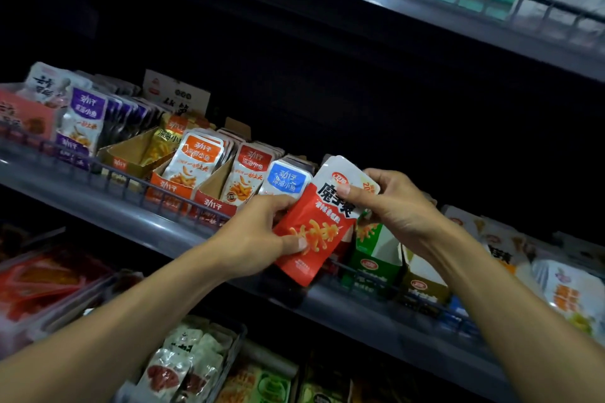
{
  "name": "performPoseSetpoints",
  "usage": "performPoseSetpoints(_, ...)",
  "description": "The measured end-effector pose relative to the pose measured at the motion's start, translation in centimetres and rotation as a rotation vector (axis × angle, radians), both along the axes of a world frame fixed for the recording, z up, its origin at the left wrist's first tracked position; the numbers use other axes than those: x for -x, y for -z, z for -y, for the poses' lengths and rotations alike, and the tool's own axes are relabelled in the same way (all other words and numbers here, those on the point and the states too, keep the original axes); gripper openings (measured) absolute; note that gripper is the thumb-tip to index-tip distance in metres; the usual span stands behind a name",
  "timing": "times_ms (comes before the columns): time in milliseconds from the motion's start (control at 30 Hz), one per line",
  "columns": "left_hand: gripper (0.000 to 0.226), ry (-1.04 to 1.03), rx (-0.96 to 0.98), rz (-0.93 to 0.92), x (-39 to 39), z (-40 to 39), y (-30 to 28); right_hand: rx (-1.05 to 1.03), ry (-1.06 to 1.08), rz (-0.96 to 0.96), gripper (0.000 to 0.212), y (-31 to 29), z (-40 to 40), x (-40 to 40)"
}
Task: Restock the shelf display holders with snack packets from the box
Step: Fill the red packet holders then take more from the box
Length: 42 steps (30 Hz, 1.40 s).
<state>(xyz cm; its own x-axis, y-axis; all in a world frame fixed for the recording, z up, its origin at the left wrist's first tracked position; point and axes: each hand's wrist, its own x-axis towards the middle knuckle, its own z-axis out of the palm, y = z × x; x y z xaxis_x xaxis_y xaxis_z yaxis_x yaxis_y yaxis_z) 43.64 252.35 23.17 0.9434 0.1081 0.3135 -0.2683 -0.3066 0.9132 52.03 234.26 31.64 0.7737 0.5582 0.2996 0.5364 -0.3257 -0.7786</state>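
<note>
Both bare forearms reach up from below toward the middle shelf. The left hand (262, 232) grips the lower, red half of a red-and-white snack packet (322, 222), thumb pressed across its front and the other fingers curled round the left edge behind. The right hand (393, 203) pinches the packet's white top end, thumb on the printed face and fingers wrapped over the upper corner. So the packet hangs tilted between the two hands, its top leaning right, held in front of the grey shelf edge (163, 226) and just above the wire rail.

Just right of the packet and behind it stands a green cardboard holder (370, 263), open at the top, with a dark yellow holder (422, 288) beside it. To the left, a row of holders carries upright packets: blue-topped (286, 181) nearest the hands, then red (247, 180), orange (196, 157) and purple (83, 118) farther along. Above, an upper shelf (458, 6) bears large boxes.
</note>
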Motion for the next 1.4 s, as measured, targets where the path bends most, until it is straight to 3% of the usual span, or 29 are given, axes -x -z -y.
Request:
performPoseSetpoints(167,0.046,-0.007,-0.006,0.035,-0.9,0.8,-0.5,0.063,-0.035,0.029,0.047,-1.5,0.5,0.4)
performPoseSetpoints(233,0.049,-0.084,-0.072,0.114,-0.9,1.2,-0.8,-0.004,0.022,0.053,0.046,-2.8,0.9,-0.3)
performPoseSetpoints(367,0.050,-0.428,-0.463,0.281,-1.4,1.1,-0.5,-0.167,0.174,0.116,0.035,-5.1,1.9,-2.4)
performPoseSetpoints(533,0.045,-0.368,-0.849,0.262,-1.8,1.5,0.1,-0.019,0.220,0.206,0.024,-4.3,1.3,-3.6)
performPoseSetpoints(633,0.046,-0.359,-0.969,0.221,-2.3,1.6,0.6,0.106,0.216,0.259,0.026,-3.9,0.7,-4.2)
performPoseSetpoints(1000,0.044,-0.332,-0.919,0.260,-3.1,0.9,1.8,0.523,0.181,0.429,0.037,-1.0,-2.6,-6.5)
performPoseSetpoints(1167,0.046,-0.316,-0.921,0.280,-3.3,0.7,2.0,0.544,0.276,0.588,0.072,1.0,-2.2,-7.3)
performPoseSetpoints(1400,0.044,-0.315,-0.923,0.291,-3.4,0.5,2.0,0.569,0.328,0.687,0.075,1.3,-2.9,-7.5)
